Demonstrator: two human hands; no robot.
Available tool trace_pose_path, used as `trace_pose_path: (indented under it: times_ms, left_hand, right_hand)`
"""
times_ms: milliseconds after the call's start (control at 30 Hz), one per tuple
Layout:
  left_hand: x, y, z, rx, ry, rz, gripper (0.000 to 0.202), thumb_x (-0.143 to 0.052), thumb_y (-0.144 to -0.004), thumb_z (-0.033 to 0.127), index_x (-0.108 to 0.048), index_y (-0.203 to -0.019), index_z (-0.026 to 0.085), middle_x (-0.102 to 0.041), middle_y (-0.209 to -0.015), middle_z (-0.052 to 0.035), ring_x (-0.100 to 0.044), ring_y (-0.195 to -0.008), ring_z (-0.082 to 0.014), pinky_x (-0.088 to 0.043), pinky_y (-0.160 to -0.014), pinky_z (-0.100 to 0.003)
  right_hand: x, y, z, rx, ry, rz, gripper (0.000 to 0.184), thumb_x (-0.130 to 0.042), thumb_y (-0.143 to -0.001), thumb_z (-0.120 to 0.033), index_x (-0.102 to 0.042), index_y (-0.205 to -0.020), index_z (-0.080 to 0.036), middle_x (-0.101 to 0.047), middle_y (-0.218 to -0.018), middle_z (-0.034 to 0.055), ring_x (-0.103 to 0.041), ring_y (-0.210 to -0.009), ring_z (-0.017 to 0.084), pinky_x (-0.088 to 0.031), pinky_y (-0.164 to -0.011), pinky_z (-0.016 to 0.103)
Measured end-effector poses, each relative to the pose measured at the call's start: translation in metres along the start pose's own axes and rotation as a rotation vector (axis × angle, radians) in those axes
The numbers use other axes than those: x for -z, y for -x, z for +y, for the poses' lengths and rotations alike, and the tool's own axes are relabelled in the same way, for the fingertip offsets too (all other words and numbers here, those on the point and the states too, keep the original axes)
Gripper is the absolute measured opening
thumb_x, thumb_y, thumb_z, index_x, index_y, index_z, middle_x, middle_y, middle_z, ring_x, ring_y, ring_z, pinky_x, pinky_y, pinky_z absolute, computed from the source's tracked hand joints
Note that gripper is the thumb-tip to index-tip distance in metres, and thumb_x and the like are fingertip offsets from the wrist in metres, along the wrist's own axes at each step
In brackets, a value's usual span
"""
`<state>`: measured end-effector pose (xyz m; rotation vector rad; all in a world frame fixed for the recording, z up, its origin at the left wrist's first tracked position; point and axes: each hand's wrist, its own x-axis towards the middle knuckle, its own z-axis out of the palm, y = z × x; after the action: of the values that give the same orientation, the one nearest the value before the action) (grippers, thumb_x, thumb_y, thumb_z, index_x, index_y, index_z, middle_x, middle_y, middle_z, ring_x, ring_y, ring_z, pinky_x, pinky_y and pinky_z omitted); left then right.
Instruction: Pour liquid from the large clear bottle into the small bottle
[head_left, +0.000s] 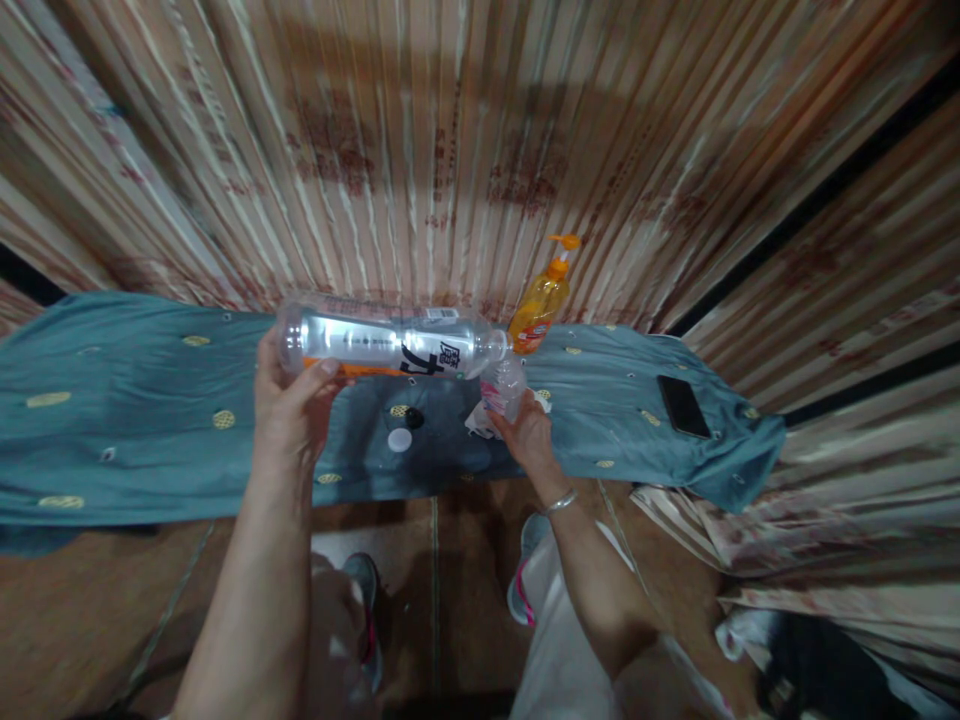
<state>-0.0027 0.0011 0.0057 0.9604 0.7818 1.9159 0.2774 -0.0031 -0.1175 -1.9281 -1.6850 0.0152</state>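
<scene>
The left hand (296,410) wraps around the base end of a large clear bottle (375,345) with a silver label, its thumb laid along the near side, holding the bottle on its side above the tabletop (172,420). The right hand (527,432) grips a small clear bottle (504,385) with pink markings, which stands tilted under the large bottle's neck; the two necks meet closely, though whether they touch is hard to tell. Just behind them is an orange pump bottle (538,312), leaning toward the right in this view. On the teal, yellow-patterned cloth that covers the tabletop, a white cap (400,440) lies just beside a small black object (413,418), both between the two hands. A dark phone (683,406) lies well apart, near the right end. A silver bracelet (560,501) circles the right wrist.
</scene>
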Motion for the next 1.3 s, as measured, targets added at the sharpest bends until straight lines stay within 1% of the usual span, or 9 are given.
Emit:
trace_pose_path:
  times_ms: [100,233,433,600,733,867,1033,1167,1300]
  left_hand:
    - [-0.0001,0.0003,-0.0003,-0.002,0.004,0.016,0.054,-0.083,-0.049,0.013,-0.064,-0.099,0.022,-0.067,-0.095,-0.0003,-0.063,-0.067,-0.0145,-0.054,-0.046,-0.023]
    - [-0.0009,0.0007,0.0008,0.006,-0.002,0.012,0.054,-0.083,-0.049,0.013,-0.064,-0.098,0.023,-0.067,-0.096,0.0002,-0.063,-0.067,-0.0138,-0.054,-0.047,-0.023]
    - [-0.0027,0.0014,0.0027,0.024,-0.002,0.04,0.059,-0.083,-0.045,0.013,-0.066,-0.101,0.024,-0.066,-0.092,0.0007,-0.063,-0.065,-0.014,-0.054,-0.046,-0.023]
    - [-0.0021,0.0018,0.0017,0.006,-0.013,0.019,0.056,-0.081,-0.049,0.013,-0.066,-0.101,0.025,-0.067,-0.094,0.0006,-0.062,-0.065,-0.0128,-0.053,-0.047,-0.022]
    - [-0.0028,0.0012,0.0026,0.027,-0.009,0.042,0.058,-0.082,-0.045,0.013,-0.067,-0.099,0.025,-0.067,-0.089,0.0015,-0.062,-0.063,-0.0139,-0.053,-0.046,-0.023]
    - [-0.0034,0.0011,0.0034,0.036,-0.013,0.052,0.058,-0.083,-0.044,0.014,-0.067,-0.098,0.025,-0.066,-0.091,0.0017,-0.061,-0.065,-0.0137,-0.053,-0.046,-0.023]
    - [-0.0017,0.0007,0.002,0.028,-0.019,0.036,0.056,-0.082,-0.045,0.014,-0.066,-0.098,0.025,-0.066,-0.096,0.001,-0.062,-0.067,-0.0141,-0.053,-0.047,-0.023]
    - [0.0,0.0004,0.0016,0.008,-0.026,-0.005,0.052,-0.082,-0.049,0.014,-0.065,-0.097,0.024,-0.066,-0.095,-0.0001,-0.062,-0.07,-0.014,-0.053,-0.049,-0.022]
    - [-0.0001,0.0011,0.0024,0.015,-0.015,-0.013,0.055,-0.082,-0.051,0.013,-0.064,-0.101,0.025,-0.066,-0.094,-0.0001,-0.062,-0.071,-0.0147,-0.054,-0.05,-0.023]
  right_hand:
    - [-0.0005,0.0,-0.0004,-0.002,0.025,-0.003,0.06,-0.071,-0.083,-0.045,-0.049,-0.125,-0.007,-0.068,-0.101,0.0204,-0.067,-0.094,0.03,-0.053,-0.081,0.041]
    - [-0.0023,-0.0002,0.0014,0.004,0.028,0.008,0.056,-0.069,-0.084,-0.046,-0.05,-0.123,-0.011,-0.069,-0.1,0.018,-0.067,-0.092,0.03,-0.053,-0.079,0.041]
    - [-0.0042,-0.0008,0.005,0.01,-0.022,-0.003,0.056,-0.067,-0.084,-0.047,-0.05,-0.126,-0.012,-0.068,-0.1,0.0187,-0.067,-0.095,0.031,-0.053,-0.08,0.044]
    - [-0.0065,-0.0004,0.0051,0.014,0.018,0.028,0.056,-0.068,-0.083,-0.046,-0.05,-0.123,-0.011,-0.069,-0.098,0.0175,-0.067,-0.091,0.03,-0.054,-0.077,0.041]
    - [-0.0074,0.0003,0.0054,0.034,0.056,0.061,0.057,-0.07,-0.082,-0.047,-0.05,-0.122,-0.012,-0.07,-0.096,0.0157,-0.068,-0.088,0.028,-0.054,-0.075,0.039]
    - [-0.0061,0.0005,0.0052,0.047,0.034,0.075,0.055,-0.071,-0.082,-0.046,-0.05,-0.122,-0.014,-0.07,-0.095,0.0153,-0.068,-0.087,0.029,-0.055,-0.075,0.039]
    - [-0.0041,0.0002,0.0031,0.026,0.034,0.051,0.056,-0.072,-0.082,-0.043,-0.05,-0.123,-0.012,-0.07,-0.097,0.0164,-0.068,-0.09,0.029,-0.054,-0.077,0.039]
    - [-0.0045,0.0003,0.0035,0.033,0.022,0.045,0.057,-0.07,-0.083,-0.045,-0.049,-0.124,-0.011,-0.07,-0.097,0.0165,-0.068,-0.091,0.029,-0.054,-0.078,0.041]
    - [-0.0042,0.0005,0.0041,0.025,0.016,0.039,0.058,-0.07,-0.083,-0.045,-0.049,-0.124,-0.01,-0.07,-0.098,0.0172,-0.067,-0.092,0.029,-0.054,-0.08,0.04]
